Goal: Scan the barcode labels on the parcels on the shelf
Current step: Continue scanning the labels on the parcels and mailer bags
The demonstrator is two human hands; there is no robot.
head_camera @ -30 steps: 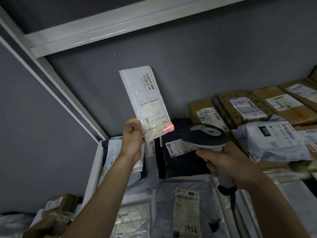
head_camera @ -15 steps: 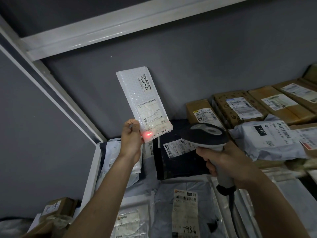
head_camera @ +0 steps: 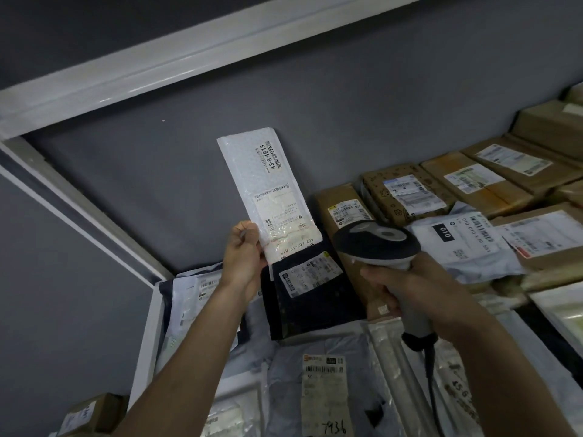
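The left hand (head_camera: 244, 260) pinches the lower edge of a white padded envelope (head_camera: 268, 190), held upright above the shelf (head_camera: 143, 345) of parcels. It should stay flat and steady with fingers off its crinkled, glossy barcode label (head_camera: 279, 212). The right hand (head_camera: 407, 288) is wrapped round the scanner (head_camera: 378, 241), which should aim squarely at that label.

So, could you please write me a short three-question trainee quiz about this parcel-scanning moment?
1. True or false: the left hand holds the white bubble mailer upright by a lower corner.
2. Which hand grips the barcode scanner?
A. left
B. right hand
C. neither
3. Fill in: the number handwritten on the grey parcel nearest the camera is ____.

Key: 1 true; 2 B; 3 7936.
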